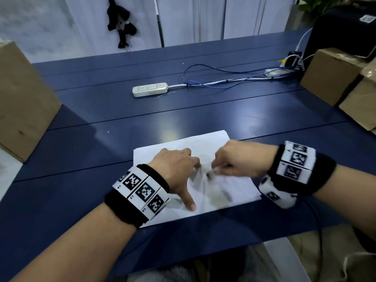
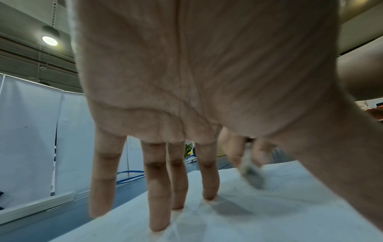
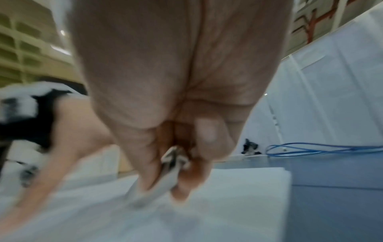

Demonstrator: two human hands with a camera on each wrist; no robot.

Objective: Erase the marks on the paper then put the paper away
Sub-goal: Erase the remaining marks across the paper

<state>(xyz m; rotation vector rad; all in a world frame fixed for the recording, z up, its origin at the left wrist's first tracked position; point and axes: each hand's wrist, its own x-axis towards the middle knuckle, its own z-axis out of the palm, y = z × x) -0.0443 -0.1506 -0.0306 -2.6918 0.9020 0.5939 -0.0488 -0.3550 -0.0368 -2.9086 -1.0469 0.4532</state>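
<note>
I can't make out the small grey-white eraser [image 3: 165,173] between my right fingertips [image 3: 182,188]; it's blurred, and marks beneath are hidden.

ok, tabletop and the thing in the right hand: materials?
Tabletop: looks like painted or laminated board, satin navy; it shows soft light glare and straight panel seams. Eraser in the right hand: probably rubber or vinyl, matte off-white, grey-smudged; blurred.

Dim overhead light, glare on table [image 1: 234,110] (motion blur around right hand [image 1: 242,157]).

White paper [image 1: 234,188] with grey smudges lies on the dark blue table [image 1: 81,151].
</note>
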